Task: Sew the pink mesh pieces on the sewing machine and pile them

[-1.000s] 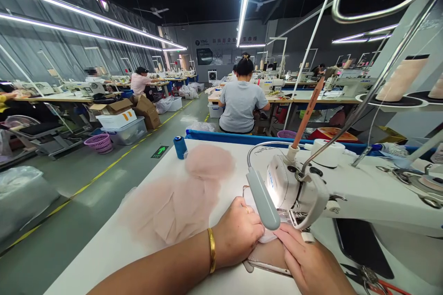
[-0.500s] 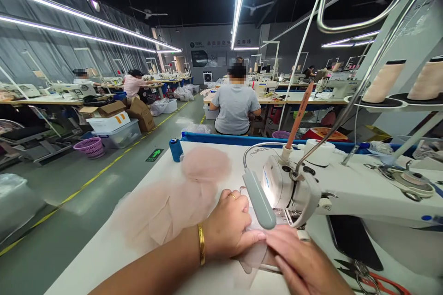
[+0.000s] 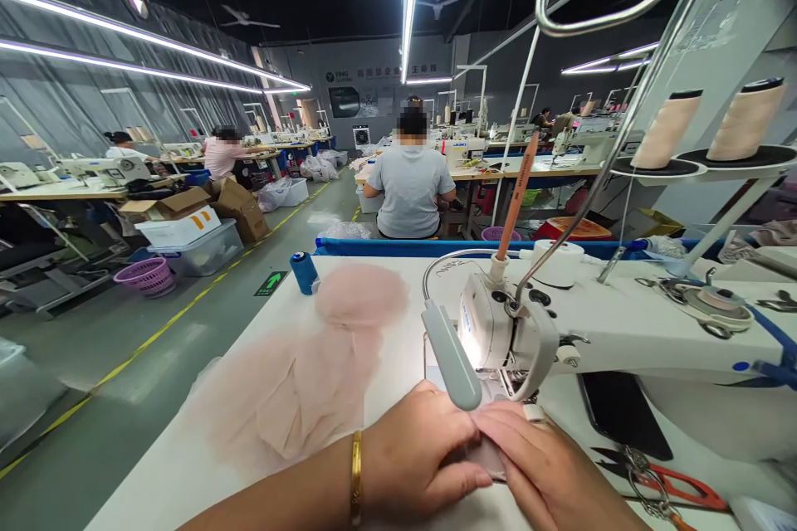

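A white sewing machine (image 3: 491, 323) stands at the right, its lamp lighting the stitching area. Just before its presser foot, both hands are on a small piece of sheer pale pink fabric (image 3: 486, 458). My left hand (image 3: 427, 444), with a gold bangle at the wrist, has its fingers curled at the fabric's left side, thumb toward the right. My right hand (image 3: 535, 452) lies against it, fingers together over the fabric's right side. Their fingertips meet below the grey lamp head (image 3: 453, 357). Most of the fabric and the needle are hidden.
Sheer pink fabric pieces (image 3: 299, 382) lie to the left on the white table, with a blue thread spool (image 3: 304, 272) behind. A black phone (image 3: 623, 415) and red-handled snips (image 3: 682, 485) lie at the right. A seated person (image 3: 411, 182) works ahead.
My left hand has come down and nearer the table's front edge, its raised knuckles now lower. The right hand stays by the machine. The whole view has shifted slightly.
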`<action>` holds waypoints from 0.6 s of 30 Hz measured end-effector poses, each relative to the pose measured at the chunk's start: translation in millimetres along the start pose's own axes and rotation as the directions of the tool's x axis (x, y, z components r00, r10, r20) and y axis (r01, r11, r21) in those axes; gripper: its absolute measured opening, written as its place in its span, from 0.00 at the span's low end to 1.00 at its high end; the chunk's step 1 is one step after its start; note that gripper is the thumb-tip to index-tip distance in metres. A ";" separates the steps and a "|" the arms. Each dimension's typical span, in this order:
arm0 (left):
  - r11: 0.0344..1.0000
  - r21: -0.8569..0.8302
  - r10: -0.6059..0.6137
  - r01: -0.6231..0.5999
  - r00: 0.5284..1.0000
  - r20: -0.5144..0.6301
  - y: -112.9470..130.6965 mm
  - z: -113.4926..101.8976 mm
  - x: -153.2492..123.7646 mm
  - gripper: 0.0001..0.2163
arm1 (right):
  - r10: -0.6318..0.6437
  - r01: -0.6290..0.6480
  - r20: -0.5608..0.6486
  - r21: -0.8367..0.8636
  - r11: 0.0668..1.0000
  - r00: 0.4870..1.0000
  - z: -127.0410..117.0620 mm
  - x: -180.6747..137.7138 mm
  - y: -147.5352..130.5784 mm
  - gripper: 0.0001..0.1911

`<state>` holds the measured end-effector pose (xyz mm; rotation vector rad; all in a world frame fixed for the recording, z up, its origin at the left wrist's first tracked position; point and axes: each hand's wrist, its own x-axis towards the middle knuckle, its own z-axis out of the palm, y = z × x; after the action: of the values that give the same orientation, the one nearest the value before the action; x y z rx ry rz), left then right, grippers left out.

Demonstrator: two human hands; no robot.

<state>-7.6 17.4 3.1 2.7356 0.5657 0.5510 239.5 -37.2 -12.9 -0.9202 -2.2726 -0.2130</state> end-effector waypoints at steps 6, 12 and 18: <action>0.979 0.191 -0.076 0.075 0.997 -0.001 -3.3 -2.5 1.3 0.07 | 0.017 0.000 0.170 -0.103 0.995 0.985 4.9 -11.3 3.6 0.20; 0.984 0.175 -0.022 0.020 1.000 0.006 1.1 1.9 -2.4 0.07 | 0.041 -0.025 0.146 -0.115 0.993 0.988 6.4 -22.2 10.6 0.15; 0.977 0.214 0.003 -0.001 1.000 -0.009 1.9 5.3 -4.0 0.06 | 0.035 -0.028 0.064 -0.109 0.994 0.997 7.1 -15.4 9.0 0.15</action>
<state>-8.2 12.9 -2.1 2.9376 0.6598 0.5323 250.0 -36.4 -29.0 -1.0313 -2.3240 -0.2980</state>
